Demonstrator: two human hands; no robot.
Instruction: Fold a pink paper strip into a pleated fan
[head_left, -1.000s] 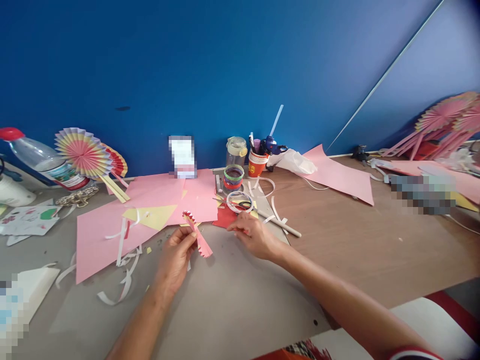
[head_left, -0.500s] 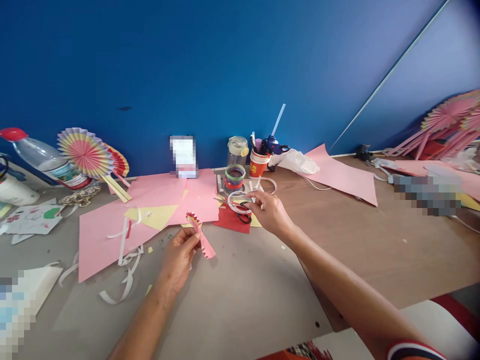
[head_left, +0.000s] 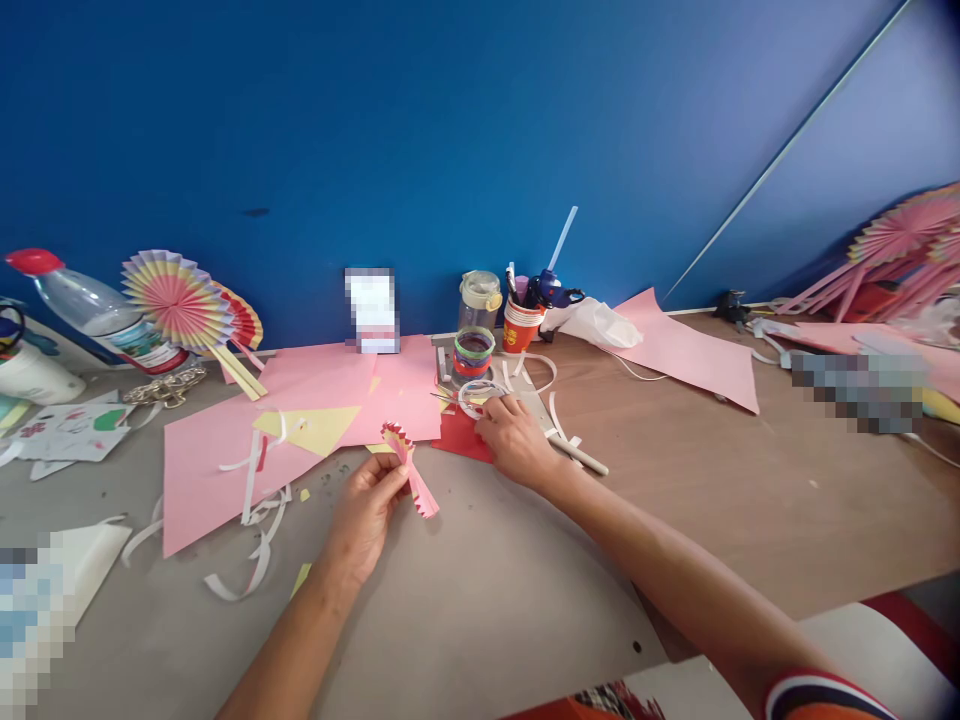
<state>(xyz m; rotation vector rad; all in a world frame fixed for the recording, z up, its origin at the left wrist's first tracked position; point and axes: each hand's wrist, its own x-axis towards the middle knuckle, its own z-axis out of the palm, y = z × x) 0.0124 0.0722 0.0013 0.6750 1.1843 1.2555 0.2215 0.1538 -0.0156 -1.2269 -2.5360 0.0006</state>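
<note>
My left hand (head_left: 375, 495) pinches a pleated strip of pink paper (head_left: 411, 470) at its middle. The strip flares at both ends, with zigzag edges showing red and yellow. Over a piece of red paper (head_left: 459, 437), my right hand (head_left: 514, 440) is closed with bent fingers on the handles of a pair of scissors. The thin scissor blades (head_left: 442, 398) stick out to the left, while the handles are hidden beneath the hand. A white coil (head_left: 474, 400) lies just beyond those fingers, near a clear jar with coloured bands (head_left: 474, 345).
Pink sheets (head_left: 217, 480) and white paper strips (head_left: 262, 560) cover the left side. A pleated fan (head_left: 178, 308) leans by a plastic bottle (head_left: 97, 310). Right of the jar stands a red paper cup (head_left: 522, 328) of tools. A beige rod (head_left: 585, 458) lies beside my right hand.
My right hand has come down and slightly left from the white coil onto the scissor handles. The left hand keeps its hold on the pleated paper. The view has shifted slightly.
</note>
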